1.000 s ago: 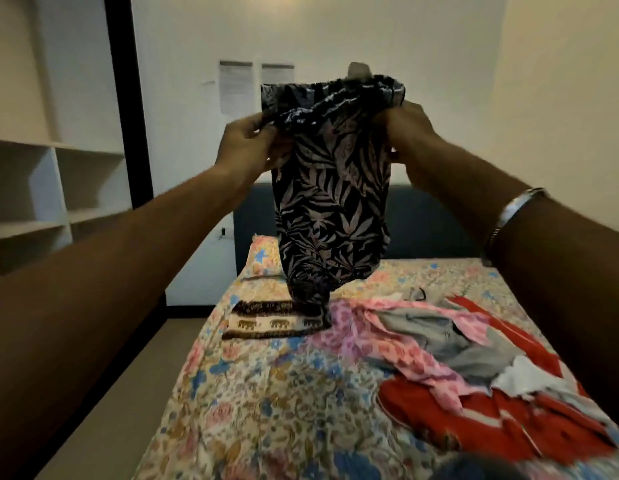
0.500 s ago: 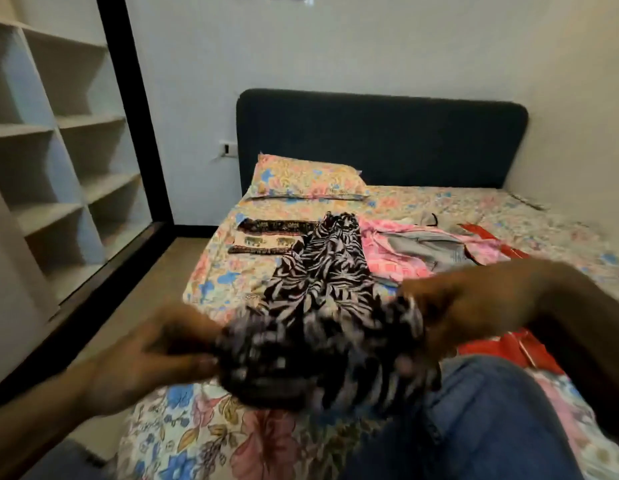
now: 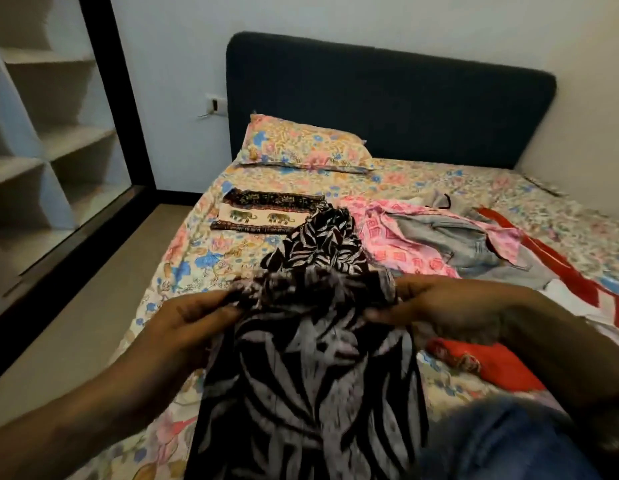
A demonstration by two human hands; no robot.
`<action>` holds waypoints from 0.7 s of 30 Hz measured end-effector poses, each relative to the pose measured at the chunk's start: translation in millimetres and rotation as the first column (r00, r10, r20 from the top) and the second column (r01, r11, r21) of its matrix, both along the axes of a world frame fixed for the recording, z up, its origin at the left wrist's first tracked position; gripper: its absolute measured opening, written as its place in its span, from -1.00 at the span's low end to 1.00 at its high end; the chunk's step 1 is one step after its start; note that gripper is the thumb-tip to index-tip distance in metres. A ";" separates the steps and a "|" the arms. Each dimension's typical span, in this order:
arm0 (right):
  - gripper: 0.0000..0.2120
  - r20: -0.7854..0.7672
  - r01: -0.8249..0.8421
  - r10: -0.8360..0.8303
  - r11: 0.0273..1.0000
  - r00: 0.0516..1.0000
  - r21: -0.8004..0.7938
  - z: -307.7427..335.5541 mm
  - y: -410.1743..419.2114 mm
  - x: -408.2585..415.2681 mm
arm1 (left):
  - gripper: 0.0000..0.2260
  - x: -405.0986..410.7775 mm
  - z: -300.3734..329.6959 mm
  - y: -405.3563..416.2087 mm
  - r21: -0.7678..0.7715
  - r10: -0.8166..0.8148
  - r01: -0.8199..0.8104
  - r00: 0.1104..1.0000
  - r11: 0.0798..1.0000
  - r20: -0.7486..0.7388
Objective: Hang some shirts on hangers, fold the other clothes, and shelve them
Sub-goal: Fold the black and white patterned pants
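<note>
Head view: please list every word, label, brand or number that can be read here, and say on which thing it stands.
No readable text in this view.
The folded elephant-print cloth carries pale marks along its dark upper band: too small and blurred to tell whether they are letters.
The leaf-print garment, gripped by the left hand and the right hand, shows pattern only.
The wall socket: no readable marking.

Both hands, left hand and right hand, pinch a leaf-print garment, seemingly trousers, over the floral bed.
</note>
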State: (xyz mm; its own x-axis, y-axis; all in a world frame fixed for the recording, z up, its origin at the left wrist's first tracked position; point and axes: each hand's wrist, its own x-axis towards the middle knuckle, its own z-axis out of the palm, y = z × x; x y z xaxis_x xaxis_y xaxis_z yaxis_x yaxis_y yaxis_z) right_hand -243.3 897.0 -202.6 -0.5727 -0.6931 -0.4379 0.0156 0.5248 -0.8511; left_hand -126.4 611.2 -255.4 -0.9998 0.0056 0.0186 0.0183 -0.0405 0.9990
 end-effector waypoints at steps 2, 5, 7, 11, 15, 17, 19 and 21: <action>-0.83 0.052 0.203 -0.202 0.979 0.978 -0.025 -7.1 1.6 -31.0 | -0.67 -40.2 -8.1 2.2 -0.025 0.100 -0.099 0.993 0.995 0.058; -0.70 -0.063 0.397 -0.396 0.918 0.916 0.013 -21.8 0.8 -100.6 | -0.90 -130.5 -11.4 -0.9 -0.149 0.207 -0.201 0.978 0.968 0.029; -0.68 -0.142 0.521 -0.520 0.853 0.842 -0.033 -20.2 -9.7 -143.6 | -0.93 -192.2 2.2 -1.6 -0.197 0.239 -0.238 0.971 0.951 -0.019; -0.65 -0.353 0.694 -0.706 0.696 0.613 -0.186 -18.4 -39.3 -205.9 | -0.57 -294.9 15.8 -2.0 -0.363 0.246 -0.236 0.969 0.901 -0.021; -0.62 -0.599 0.681 -0.628 0.710 0.497 -0.179 -51.8 -66.2 -183.6 | -0.36 -286.7 -28.5 15.6 -0.678 0.200 -0.234 0.971 0.697 -0.129; -0.78 -0.656 0.580 -0.484 0.810 0.579 -0.086 -86.4 -66.7 -142.5 | -0.49 -245.4 -69.4 17.5 -0.716 0.124 -0.166 0.986 0.678 -0.110; -0.85 -0.628 0.425 -0.190 0.871 0.754 0.247 -114.2 -61.6 -109.0 | -0.55 -199.6 -112.8 13.0 -0.812 0.030 -0.064 0.998 0.580 -0.058; -0.79 -0.547 0.258 0.042 0.850 0.836 0.459 -126.2 -58.9 -97.7 | -0.57 -169.1 -145.9 6.5 -0.877 0.001 -0.103 0.993 0.469 -0.116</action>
State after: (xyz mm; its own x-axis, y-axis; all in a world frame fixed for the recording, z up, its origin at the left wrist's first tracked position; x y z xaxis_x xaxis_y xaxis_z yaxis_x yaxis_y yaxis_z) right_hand -341.0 838.2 -328.8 -0.8697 -0.3832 -0.3110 -0.2638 0.8936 -0.3633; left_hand -295.5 617.7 -401.3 -0.9926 0.0176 0.1199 0.0756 0.8632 0.4991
